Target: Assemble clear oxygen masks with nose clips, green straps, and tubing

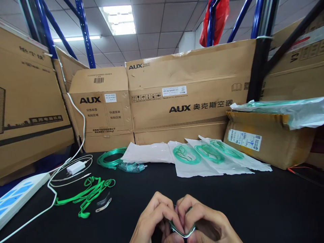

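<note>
Both my hands meet low at the front of the black table, fingers curled and pinching. Between them is a thin, shiny bent strip (186, 235), silvery with some green along it; most of it is hidden by the fingers. My left hand (158, 216) grips its left end, and my right hand (202, 217) grips the right end. To the left of the hands lie two small curved strips, one silver (103, 205) and one dark (103, 200). Beside them is a loose tangle of green elastic bands (92, 195).
Coiled green tubing (110, 159) with a clear plastic piece (133, 167) lies at the back. White pouches (183, 170) with green tubing are fanned to its right. At left are a power strip (24, 194) and charger (76, 167); cardboard boxes (192, 118) line the back.
</note>
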The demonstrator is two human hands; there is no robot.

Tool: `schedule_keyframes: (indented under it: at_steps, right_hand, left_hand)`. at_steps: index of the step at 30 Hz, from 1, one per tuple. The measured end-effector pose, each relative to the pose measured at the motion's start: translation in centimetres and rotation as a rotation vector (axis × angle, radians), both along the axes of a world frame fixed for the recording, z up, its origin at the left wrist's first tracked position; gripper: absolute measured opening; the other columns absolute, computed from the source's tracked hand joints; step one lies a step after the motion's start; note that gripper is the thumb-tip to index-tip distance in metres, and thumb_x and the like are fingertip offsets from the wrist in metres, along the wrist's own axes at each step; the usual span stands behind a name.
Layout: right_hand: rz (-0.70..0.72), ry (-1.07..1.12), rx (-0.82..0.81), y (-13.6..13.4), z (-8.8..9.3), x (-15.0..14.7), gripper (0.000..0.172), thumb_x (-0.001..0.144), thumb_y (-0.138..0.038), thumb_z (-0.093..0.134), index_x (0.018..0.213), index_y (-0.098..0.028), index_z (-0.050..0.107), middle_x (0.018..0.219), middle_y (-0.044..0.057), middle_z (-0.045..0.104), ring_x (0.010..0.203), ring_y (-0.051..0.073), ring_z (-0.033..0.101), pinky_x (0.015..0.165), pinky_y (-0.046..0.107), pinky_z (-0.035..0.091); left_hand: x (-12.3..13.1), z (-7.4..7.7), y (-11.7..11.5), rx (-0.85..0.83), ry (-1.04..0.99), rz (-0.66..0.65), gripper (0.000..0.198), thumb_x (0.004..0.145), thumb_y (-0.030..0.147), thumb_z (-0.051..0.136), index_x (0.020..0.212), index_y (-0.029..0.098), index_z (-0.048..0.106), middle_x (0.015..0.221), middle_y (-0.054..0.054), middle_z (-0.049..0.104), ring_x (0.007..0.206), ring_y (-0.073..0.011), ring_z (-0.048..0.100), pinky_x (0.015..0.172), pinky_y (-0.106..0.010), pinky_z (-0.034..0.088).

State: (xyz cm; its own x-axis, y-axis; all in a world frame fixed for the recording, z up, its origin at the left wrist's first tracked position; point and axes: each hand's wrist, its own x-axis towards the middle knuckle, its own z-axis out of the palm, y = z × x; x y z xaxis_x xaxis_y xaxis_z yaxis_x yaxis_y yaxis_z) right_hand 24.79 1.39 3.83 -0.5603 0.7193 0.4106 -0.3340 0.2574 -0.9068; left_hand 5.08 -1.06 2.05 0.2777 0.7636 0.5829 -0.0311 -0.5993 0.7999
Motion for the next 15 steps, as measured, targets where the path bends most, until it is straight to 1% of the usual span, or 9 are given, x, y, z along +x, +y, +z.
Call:
schedule_keyframes:
  at_steps: [3,6,9,11,15]
  right_hand:
    - [-0.034,0.019,0.019,0.0,-0.1,0.1,0.015,0.088,-0.044,0.086,0.087,-0.030,0.082,0.099,0.005,0.067,0.098,0.025,0.069,0.089,0.040,0.058]
    - [-0.079,0.031,0.086,0.1,-0.1,0.1,0.014,0.088,-0.042,0.086,0.087,-0.029,0.080,0.096,0.005,0.069,0.096,0.024,0.069,0.089,0.038,0.058]
    - [-0.130,0.034,0.168,0.3,0.0,0.1,0.010,0.091,-0.036,0.084,0.087,-0.028,0.078,0.094,0.004,0.069,0.095,0.022,0.069,0.088,0.035,0.058]
    - [-0.143,0.022,0.234,0.3,0.2,0.3,0.011,0.092,-0.035,0.083,0.087,-0.028,0.077,0.093,0.005,0.070,0.095,0.022,0.070,0.086,0.034,0.058]
    - [-0.205,-0.087,0.381,0.0,1.0,0.9,0.012,0.091,-0.030,0.084,0.087,-0.027,0.072,0.093,0.004,0.072,0.095,0.023,0.071,0.085,0.033,0.059]
  left_hand:
    - [0.2,0.1,-0.1,-0.016,-0.086,-0.034,0.027,0.096,0.051,0.077,0.106,0.027,0.073,0.100,-0.002,0.054,0.078,-0.0110,0.056,0.069,-0.020,0.044]
    - [0.2,0.0,-0.2,0.011,-0.141,-0.047,0.022,0.098,0.047,0.077,0.109,0.028,0.075,0.101,-0.002,0.057,0.081,-0.0126,0.059,0.076,-0.023,0.048]
    - [0.0,-0.2,-0.1,0.064,-0.108,-0.025,0.022,0.103,0.046,0.070,0.113,0.029,0.078,0.102,-0.004,0.060,0.080,-0.0135,0.058,0.075,-0.024,0.048]
    - [-0.1,-0.4,0.0,0.116,-0.073,0.006,0.022,0.106,0.045,0.065,0.115,0.030,0.078,0.102,-0.004,0.064,0.080,-0.0146,0.059,0.074,-0.024,0.049]
    - [0.0,-0.4,-0.1,0.238,-0.006,0.086,0.021,0.108,0.042,0.062,0.112,0.028,0.078,0.099,-0.005,0.068,0.084,-0.0161,0.064,0.078,-0.025,0.052]
